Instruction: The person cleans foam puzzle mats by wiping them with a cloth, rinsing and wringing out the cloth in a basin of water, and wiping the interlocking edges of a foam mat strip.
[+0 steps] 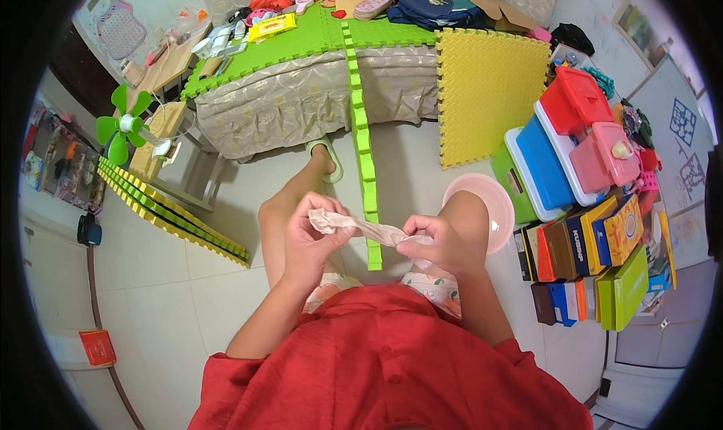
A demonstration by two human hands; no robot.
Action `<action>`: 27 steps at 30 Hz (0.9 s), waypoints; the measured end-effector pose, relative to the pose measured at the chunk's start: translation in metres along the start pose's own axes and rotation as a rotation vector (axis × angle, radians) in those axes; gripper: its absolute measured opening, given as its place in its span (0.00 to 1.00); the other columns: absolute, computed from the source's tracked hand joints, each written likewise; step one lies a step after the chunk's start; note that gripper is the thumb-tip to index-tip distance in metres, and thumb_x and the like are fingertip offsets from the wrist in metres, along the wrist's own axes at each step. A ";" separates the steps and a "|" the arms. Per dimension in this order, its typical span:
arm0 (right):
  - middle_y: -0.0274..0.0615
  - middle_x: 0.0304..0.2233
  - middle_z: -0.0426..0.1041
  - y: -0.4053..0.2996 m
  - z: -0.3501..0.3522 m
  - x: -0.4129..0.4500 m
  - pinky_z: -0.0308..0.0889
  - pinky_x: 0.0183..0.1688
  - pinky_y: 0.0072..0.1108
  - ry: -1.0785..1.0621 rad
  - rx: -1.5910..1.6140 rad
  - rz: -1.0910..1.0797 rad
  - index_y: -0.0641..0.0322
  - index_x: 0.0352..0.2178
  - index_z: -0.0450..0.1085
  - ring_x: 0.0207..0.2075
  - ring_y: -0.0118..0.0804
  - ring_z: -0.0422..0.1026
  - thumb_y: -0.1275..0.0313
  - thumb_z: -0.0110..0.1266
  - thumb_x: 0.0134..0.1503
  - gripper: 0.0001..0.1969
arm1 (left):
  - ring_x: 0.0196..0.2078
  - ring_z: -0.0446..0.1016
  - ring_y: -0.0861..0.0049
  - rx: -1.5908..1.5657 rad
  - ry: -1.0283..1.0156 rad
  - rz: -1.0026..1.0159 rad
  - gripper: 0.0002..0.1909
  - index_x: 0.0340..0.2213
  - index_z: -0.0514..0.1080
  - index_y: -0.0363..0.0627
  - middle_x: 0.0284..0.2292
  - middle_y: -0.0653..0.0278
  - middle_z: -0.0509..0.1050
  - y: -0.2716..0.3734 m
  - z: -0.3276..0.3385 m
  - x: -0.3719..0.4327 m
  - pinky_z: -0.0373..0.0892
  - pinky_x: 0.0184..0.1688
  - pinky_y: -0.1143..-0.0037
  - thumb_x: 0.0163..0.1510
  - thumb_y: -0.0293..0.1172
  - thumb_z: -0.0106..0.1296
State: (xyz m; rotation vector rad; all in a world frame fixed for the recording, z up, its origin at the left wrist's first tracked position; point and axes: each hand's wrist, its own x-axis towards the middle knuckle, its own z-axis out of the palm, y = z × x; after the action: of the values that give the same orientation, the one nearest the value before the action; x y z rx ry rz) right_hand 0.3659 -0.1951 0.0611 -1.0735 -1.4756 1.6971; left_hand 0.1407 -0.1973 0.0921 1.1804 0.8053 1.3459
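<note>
A damp-looking pale beige cloth (375,231), twisted into a narrow strip, stretches between my two hands above my lap. My left hand (316,241) pinches its left end, and a crumpled bit sticks out over the fingers. On the other side my right hand (432,241) grips the right end, with a loose flap hanging below the thumb. Just beneath the cloth, between my knees, a green foam mat (366,164) stands on edge, its toothed rim facing up. A pink plastic basin (500,221) sits on the floor beside my right knee, partly hidden by it.
A yellow foam mat (491,99) leans against the sofa (271,111). More yellow and green mats (169,212) stand at the left near a green-bladed fan (125,124). Stacked storage bins (545,159) and boxes (576,249) line the right. Bags (435,6) and wipes (272,27) lie on the sofa.
</note>
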 end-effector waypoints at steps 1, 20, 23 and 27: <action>0.30 0.24 0.68 0.000 0.000 -0.003 0.60 0.27 0.12 0.002 0.001 0.001 0.65 0.31 0.68 0.24 0.17 0.63 0.69 0.55 0.50 0.10 | 0.34 0.67 0.83 -0.001 -0.002 -0.002 0.09 0.31 0.62 0.44 0.29 0.67 0.67 -0.002 -0.001 -0.003 0.64 0.37 0.81 0.49 0.25 0.52; 0.33 0.23 0.70 0.010 -0.008 -0.017 0.61 0.24 0.13 0.269 0.003 -0.021 0.66 0.27 0.70 0.23 0.19 0.66 0.75 0.55 0.48 0.05 | 0.37 0.71 0.77 -0.088 0.011 -0.282 0.08 0.35 0.65 0.39 0.32 0.59 0.72 -0.015 -0.011 -0.025 0.66 0.42 0.78 0.50 0.22 0.48; 0.32 0.22 0.70 0.009 -0.014 -0.019 0.60 0.23 0.12 0.225 -0.184 0.043 0.66 0.26 0.70 0.22 0.18 0.65 0.75 0.55 0.49 0.05 | 0.38 0.70 0.77 -0.117 0.032 -0.383 0.09 0.35 0.65 0.39 0.33 0.60 0.71 -0.019 -0.010 -0.021 0.65 0.42 0.78 0.50 0.23 0.48; 0.30 0.22 0.69 0.022 -0.025 -0.018 0.59 0.24 0.12 0.162 -0.131 -0.232 0.65 0.26 0.68 0.22 0.18 0.63 0.74 0.55 0.50 0.05 | 0.38 0.67 0.82 -0.164 0.022 -0.523 0.08 0.35 0.66 0.41 0.30 0.66 0.69 -0.021 -0.014 -0.024 0.62 0.42 0.79 0.51 0.25 0.47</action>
State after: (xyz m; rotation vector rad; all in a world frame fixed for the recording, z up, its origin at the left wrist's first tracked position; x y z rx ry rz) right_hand 0.3972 -0.2033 0.0418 -1.0363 -1.5573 1.3380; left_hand 0.1305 -0.2153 0.0642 0.7554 0.9228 0.9692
